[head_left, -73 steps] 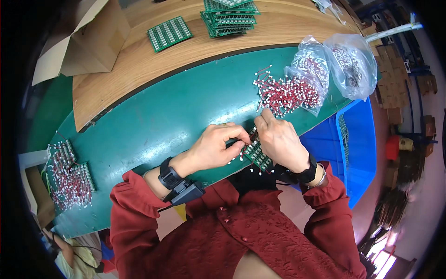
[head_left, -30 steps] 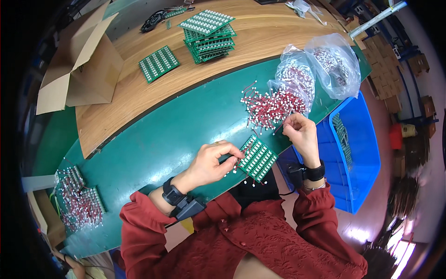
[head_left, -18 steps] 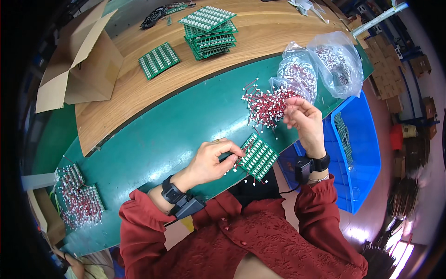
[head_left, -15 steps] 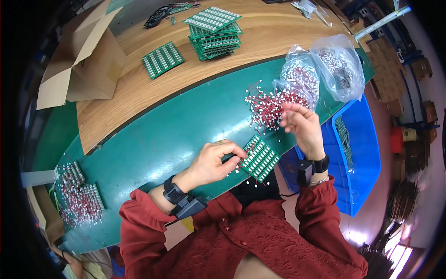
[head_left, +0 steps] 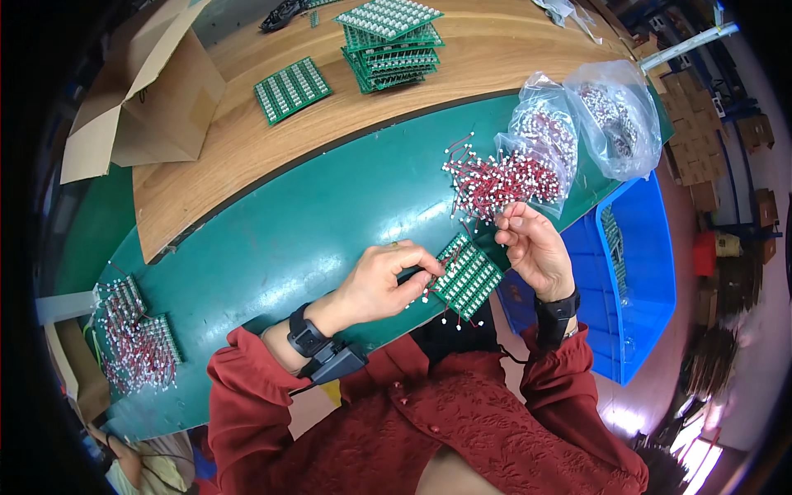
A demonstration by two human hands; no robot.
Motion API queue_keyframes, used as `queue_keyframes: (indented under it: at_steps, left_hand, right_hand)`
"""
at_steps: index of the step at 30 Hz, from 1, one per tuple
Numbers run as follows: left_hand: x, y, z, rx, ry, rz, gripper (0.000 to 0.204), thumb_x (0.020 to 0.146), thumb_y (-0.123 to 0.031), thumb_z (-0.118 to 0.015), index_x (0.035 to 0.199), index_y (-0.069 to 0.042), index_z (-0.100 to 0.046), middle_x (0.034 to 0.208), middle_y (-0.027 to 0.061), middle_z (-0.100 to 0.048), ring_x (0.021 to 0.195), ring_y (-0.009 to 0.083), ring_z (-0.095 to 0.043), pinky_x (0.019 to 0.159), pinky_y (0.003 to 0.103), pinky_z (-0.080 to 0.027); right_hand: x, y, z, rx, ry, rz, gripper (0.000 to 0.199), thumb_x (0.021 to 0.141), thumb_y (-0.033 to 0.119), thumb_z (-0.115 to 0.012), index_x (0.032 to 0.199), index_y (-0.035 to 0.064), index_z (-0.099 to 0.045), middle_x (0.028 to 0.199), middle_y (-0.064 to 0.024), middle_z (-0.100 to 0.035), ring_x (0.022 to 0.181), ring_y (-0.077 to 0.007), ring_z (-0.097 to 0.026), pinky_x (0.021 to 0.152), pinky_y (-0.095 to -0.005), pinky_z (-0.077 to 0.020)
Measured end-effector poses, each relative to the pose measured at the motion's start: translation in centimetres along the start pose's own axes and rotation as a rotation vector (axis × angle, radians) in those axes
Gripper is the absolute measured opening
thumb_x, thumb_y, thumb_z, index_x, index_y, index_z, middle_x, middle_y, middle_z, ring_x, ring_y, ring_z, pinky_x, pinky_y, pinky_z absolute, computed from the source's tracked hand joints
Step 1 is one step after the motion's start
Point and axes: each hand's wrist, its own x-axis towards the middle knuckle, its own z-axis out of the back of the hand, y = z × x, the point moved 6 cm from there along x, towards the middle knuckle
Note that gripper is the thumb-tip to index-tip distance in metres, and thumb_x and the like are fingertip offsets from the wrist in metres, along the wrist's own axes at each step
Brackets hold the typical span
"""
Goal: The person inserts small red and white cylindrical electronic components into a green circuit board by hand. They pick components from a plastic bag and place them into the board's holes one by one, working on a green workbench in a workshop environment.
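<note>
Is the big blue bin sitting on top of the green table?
No, the blue bin stands off the green table, beside its edge, near the right hand.

Green board, red-and-white wires, teal table.

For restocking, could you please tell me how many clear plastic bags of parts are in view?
2: one clear plastic bag behind the red wire pile, another right of it.
</note>
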Motion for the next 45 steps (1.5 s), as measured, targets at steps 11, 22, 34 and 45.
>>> queue_keyframes:
  at_steps: [11,22,34,45]
  left_hand:
    - [0.1,-0.2,0.0,-0.005,-0.066,-0.067,0.012,0.078,0.001,-0.058,0.088,-0.004,-0.063,0.083,0.0082,-0.066,0.074,0.0244,-0.063,0.068,0.034,-0.050]
    - [0.1,-0.2,0.0,-0.012,-0.071,-0.072,0.013,0.077,0.002,-0.057,0.088,-0.004,-0.063,0.082,0.0076,-0.066,0.073,0.0246,-0.062,0.066,0.034,-0.050]
    - [0.0,-0.3,0.1,-0.037,-0.073,-0.081,0.013,0.078,0.002,-0.056,0.089,-0.003,-0.062,0.082,0.0083,-0.065,0.075,0.0235,-0.062,0.065,0.035,-0.050]
    - [0.0,-0.3,0.1,0.019,-0.039,-0.081,0.014,0.081,0.001,-0.057,0.091,-0.004,-0.065,0.088,0.0078,-0.068,0.082,0.0228,-0.064,0.072,0.034,-0.052]
  right_hand:
    - [-1.6,0.3,0.9,-0.525,-0.290,0.114,0.012,0.088,0.006,-0.061,0.097,-0.0014,-0.062,0.081,-0.0084,-0.065,0.063,-0.0105,-0.062,0.048,-0.0171,-0.0448]
    - [-2.2,1.7,-0.4,-1.470,-0.303,0.647,0.007,0.075,0.002,-0.070,0.082,0.0017,-0.070,0.076,-0.0050,-0.063,0.058,-0.0084,-0.055,0.049,-0.0227,-0.0406]
    - [-1.5,2.0,-0.3,-1.418,-0.217,0.617,0.003,0.078,-0.002,-0.065,0.077,-0.0017,-0.063,0.080,-0.0023,-0.059,0.058,-0.0049,-0.053,0.050,-0.0193,-0.0391]
    - [-1.1,1.2,-0.7,-1.529,-0.277,0.554,0.005,0.074,-0.001,-0.068,0.076,-0.0011,-0.063,0.070,-0.0027,-0.056,0.054,-0.0054,-0.051,0.049,-0.0202,-0.0398]
